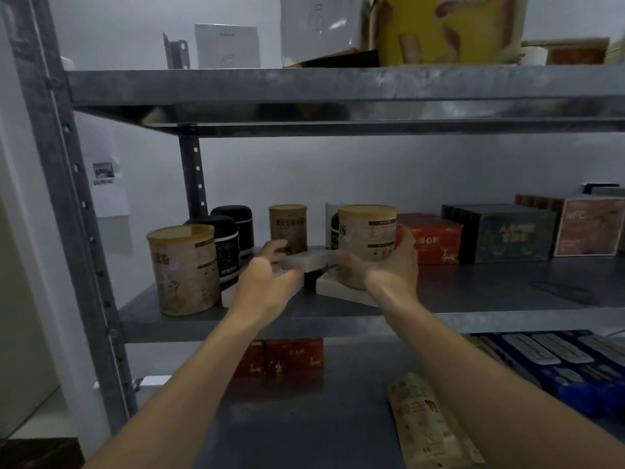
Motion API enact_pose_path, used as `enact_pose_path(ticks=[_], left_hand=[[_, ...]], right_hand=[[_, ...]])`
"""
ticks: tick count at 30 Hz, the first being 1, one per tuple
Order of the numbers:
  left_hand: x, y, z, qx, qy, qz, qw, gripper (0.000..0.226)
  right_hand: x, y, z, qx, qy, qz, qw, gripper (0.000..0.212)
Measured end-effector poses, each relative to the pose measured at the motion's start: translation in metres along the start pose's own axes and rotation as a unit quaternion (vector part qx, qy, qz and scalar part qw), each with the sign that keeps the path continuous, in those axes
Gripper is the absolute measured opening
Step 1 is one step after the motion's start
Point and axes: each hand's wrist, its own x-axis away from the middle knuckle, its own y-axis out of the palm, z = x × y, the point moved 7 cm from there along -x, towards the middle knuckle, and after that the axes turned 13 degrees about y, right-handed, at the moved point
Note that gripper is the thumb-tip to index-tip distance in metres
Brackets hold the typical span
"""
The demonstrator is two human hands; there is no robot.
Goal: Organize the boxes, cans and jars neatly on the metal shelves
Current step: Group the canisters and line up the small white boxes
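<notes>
On the middle shelf (507, 292), right hand (389, 265) grips the tan can (367, 235), standing atop a white flat box (341, 291); left hand (267, 279), fingers loosely spread, touches a neighbouring box (311, 260). Advise lifting vertically, boxes steadied.

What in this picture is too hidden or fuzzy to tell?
All in the head view:
The black jar is mostly hidden behind the can that the right hand holds.
The left hand is motion-blurred, so whether it grips the white box is unclear.
The yellow box is cut off by the top edge.
The print on the can is too small and blurred to read.
</notes>
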Motion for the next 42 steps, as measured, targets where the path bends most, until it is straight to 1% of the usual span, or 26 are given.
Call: enact_pose_path(ticks=[2,4,10,12,14,16,18,20,24,26,27,28,29,32,33,36,38,40,42], left_hand=[[-0.013,0.009,-0.006,0.019,-0.008,0.003,1.0,0.053],[-0.025,0.017,-0.012,0.016,-0.014,0.009,1.0,0.054],[-0.062,0.036,-0.019,0.047,0.012,0.012,0.999,0.053],[-0.078,0.041,-0.019,0.051,0.018,0.017,0.998,0.05],[-0.097,0.05,-0.019,0.055,0.017,0.007,0.998,0.054],[-0.115,0.064,-0.02,0.058,0.003,-0.02,0.998,0.065],[-0.129,0.083,-0.023,0.073,-0.012,-0.052,0.996,0.08],[-0.138,0.104,-0.022,0.077,-0.015,-0.081,0.994,0.092],[-0.155,0.141,-0.02,0.04,-0.017,-0.134,0.99,0.125],[-0.159,0.152,-0.024,0.001,-0.03,-0.143,0.989,0.141],[-0.16,0.158,-0.027,-0.021,-0.034,-0.143,0.989,0.145],[-0.16,0.161,-0.029,-0.041,-0.035,-0.134,0.989,0.144],[-0.16,0.162,-0.029,-0.055,-0.033,-0.114,0.991,0.137],[-0.157,0.159,-0.022,-0.069,-0.025,-0.042,0.996,0.094],[-0.156,0.158,-0.02,-0.065,-0.022,-0.027,0.997,0.087],[-0.154,0.152,-0.004,-0.048,0.006,0.027,0.998,0.086],[-0.154,0.146,0.014,-0.029,0.036,0.058,0.997,0.089],[-0.152,0.144,0.038,-0.018,0.067,0.064,0.996,0.091],[-0.149,0.148,0.061,-0.018,0.082,0.047,0.995,0.093]], right_hand=[[-0.013,0.006,0.003,0.005,0.005,-0.007,1.0,0.132],[-0.023,0.013,0.007,-0.004,-0.013,-0.014,1.0,0.132],[-0.048,0.013,0.01,-0.01,-0.051,0.021,0.998,0.104],[-0.056,0.006,0.009,-0.019,-0.054,0.045,0.997,0.099],[-0.064,-0.006,0.006,-0.045,-0.055,0.075,0.995,0.098],[-0.071,-0.023,0.0,-0.073,-0.063,0.103,0.99,0.092],[-0.078,-0.038,-0.005,-0.083,-0.072,0.11,0.988,0.086],[-0.083,-0.05,-0.006,-0.08,-0.083,0.11,0.987,0.086],[-0.094,-0.06,0.0,-0.067,-0.081,0.11,0.988,0.088],[-0.1,-0.062,0.006,-0.061,-0.078,0.113,0.989,0.09],[-0.103,-0.065,0.009,-0.057,-0.077,0.114,0.989,0.093],[-0.104,-0.068,0.012,-0.054,-0.075,0.114,0.989,0.096],[-0.106,-0.072,0.014,-0.054,-0.073,0.112,0.99,0.099],[-0.109,-0.082,0.019,-0.063,-0.074,0.101,0.99,0.101],[-0.109,-0.086,0.02,-0.065,-0.073,0.099,0.99,0.101],[-0.111,-0.097,0.021,-0.073,-0.071,0.091,0.991,0.097],[-0.113,-0.106,0.02,-0.074,-0.07,0.092,0.991,0.086],[-0.115,-0.117,0.019,-0.078,-0.07,0.093,0.99,0.078],[-0.117,-0.129,0.02,-0.08,-0.072,0.095,0.99,0.079]])
